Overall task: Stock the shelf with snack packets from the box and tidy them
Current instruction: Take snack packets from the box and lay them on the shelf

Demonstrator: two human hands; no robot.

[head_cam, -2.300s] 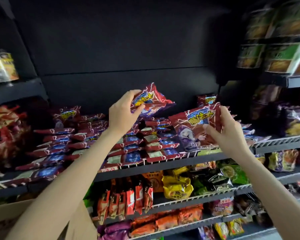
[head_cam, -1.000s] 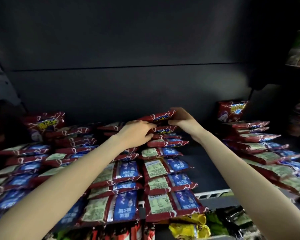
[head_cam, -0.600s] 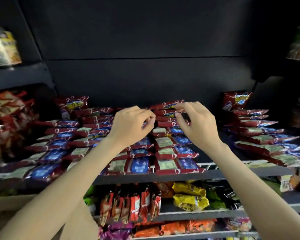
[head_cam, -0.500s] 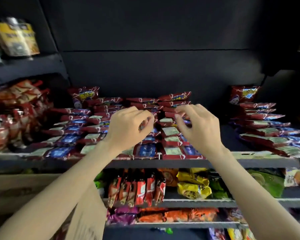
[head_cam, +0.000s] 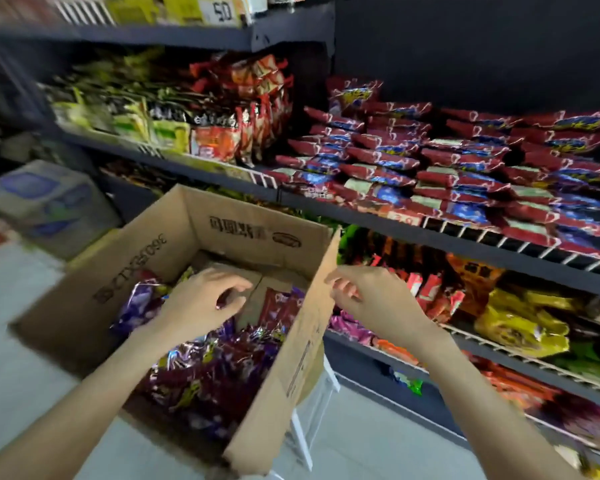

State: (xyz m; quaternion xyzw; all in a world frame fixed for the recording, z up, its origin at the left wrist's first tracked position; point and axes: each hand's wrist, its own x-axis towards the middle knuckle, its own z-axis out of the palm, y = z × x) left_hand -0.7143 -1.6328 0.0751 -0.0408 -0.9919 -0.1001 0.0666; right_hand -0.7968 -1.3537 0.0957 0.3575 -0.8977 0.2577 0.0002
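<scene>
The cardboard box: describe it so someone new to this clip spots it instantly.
Below the shelf of red snack packets stands an open brown cardboard box. The left hand reaches inside it. It alone holds loose purple packets.

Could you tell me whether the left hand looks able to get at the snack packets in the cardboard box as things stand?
Probably yes. The left hand is already inside the open cardboard box, just above the snack packets, and the raised flaps leave the top free. Nothing appears to lie between its fingers and the packets.

dim, even indoor light; heavy motion blur throughout (worst at left edge), wide-angle bending.
</scene>
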